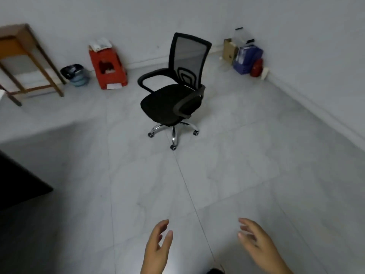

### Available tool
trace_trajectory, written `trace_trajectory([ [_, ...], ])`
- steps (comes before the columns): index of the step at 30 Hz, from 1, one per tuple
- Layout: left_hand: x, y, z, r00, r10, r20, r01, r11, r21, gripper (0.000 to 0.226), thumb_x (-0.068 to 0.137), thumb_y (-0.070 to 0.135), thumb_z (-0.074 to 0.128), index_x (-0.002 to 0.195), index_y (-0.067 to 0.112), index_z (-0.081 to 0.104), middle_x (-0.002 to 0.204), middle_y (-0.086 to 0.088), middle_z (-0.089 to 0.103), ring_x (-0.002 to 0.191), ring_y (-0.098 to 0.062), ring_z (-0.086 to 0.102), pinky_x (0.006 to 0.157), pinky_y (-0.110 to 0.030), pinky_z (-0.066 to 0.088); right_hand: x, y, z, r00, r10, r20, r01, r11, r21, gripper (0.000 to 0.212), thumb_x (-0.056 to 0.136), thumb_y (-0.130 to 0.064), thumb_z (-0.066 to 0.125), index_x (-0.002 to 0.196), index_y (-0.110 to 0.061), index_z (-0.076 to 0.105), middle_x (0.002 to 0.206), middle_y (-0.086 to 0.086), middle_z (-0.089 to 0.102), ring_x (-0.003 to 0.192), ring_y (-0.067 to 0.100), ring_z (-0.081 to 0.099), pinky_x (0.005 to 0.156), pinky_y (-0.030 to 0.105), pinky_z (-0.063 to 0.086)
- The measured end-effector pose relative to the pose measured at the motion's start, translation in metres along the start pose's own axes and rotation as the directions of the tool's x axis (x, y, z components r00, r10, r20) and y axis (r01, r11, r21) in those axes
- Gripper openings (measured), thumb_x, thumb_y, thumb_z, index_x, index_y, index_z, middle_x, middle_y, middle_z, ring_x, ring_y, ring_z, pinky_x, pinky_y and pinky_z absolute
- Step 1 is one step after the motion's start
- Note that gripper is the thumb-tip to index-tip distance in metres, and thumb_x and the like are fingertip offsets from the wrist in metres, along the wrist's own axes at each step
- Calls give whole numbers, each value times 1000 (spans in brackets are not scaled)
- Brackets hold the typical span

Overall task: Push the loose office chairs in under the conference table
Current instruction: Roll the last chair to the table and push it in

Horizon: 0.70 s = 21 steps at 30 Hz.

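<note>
Head view: office chair (173, 91) (untouched, alone)

Dim, soft, blurry; wide-angle edges bend.

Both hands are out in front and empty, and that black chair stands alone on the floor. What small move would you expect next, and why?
Probably a step forward to take hold of the office chair. The left hand and right hand are open, hold nothing, and are well short of it; it stands free on its castors, away from the dark table edge at left.
</note>
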<state>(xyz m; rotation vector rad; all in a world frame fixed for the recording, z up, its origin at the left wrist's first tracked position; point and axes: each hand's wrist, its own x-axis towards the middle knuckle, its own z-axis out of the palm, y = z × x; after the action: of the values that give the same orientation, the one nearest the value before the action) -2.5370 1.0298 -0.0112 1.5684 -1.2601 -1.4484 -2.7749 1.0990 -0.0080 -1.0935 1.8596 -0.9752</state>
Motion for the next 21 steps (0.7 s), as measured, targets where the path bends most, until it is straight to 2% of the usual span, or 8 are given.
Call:
trace_trajectory([
  [2,28,27,29,998,54,29,-54,999,-2,33,87,0,50,92,32,53,105,16,55,93,9,54,86,-16,36,31,2,-27,995,-27,-94,27,1000,3,45,44,-88,49,86,-73,44,101,-15,58,94,-15,52,74,1,41],
  [7,77,61,85,988,70,136,-73,997,19,32,86,-2,50,97,28,54,110,15,55,90,24,50,81,-12,38,89,5,-71,991,8,-130,1,997,71,43,48,-81,58,88,-69,47,99,-36,57,94,-12,54,74,1,41],
  [9,100,64,105,990,57,126,-63,997,43,30,84,1,55,94,29,56,110,14,58,94,15,55,81,-15,38,111,17,-83,990,82,-118,-70,993,97,42,60,-42,77,80,-69,52,86,-24,65,89,-10,56,69,2,42],
  [12,148,71,136,995,16,102,-27,994,107,28,69,21,56,86,43,60,92,22,68,95,3,60,80,-18,40,152,35,-96,972,225,-65,-211,962,173,54,72,0,69,80,-53,56,87,-13,60,91,7,62,65,11,43],
  [15,217,96,170,995,14,96,-25,994,109,39,64,24,53,77,60,57,93,32,65,87,17,57,83,-24,40,222,36,-115,972,223,-75,-211,968,137,57,40,-46,86,85,-47,51,88,-20,66,90,-7,59,77,12,43],
  [17,271,126,196,995,22,97,-27,998,50,37,68,21,57,73,58,58,93,16,69,85,17,57,80,-17,43,287,29,-132,970,155,-188,-135,984,115,60,25,-83,64,82,-66,53,89,-42,58,87,-25,49,80,3,39],
  [19,330,164,218,992,60,108,-61,998,7,41,80,7,61,79,48,61,100,7,63,93,4,60,81,-17,42,354,8,-153,968,106,-228,-80,990,120,57,29,-94,44,84,-80,36,92,-56,45,87,-25,48,75,-3,37],
  [21,383,207,241,979,76,189,-82,996,22,36,86,1,53,90,36,55,106,6,59,100,-5,57,89,-24,36,415,-19,-175,961,64,-269,-32,992,122,52,36,-93,42,86,-79,36,93,-46,54,88,-22,50,74,-2,38],
])
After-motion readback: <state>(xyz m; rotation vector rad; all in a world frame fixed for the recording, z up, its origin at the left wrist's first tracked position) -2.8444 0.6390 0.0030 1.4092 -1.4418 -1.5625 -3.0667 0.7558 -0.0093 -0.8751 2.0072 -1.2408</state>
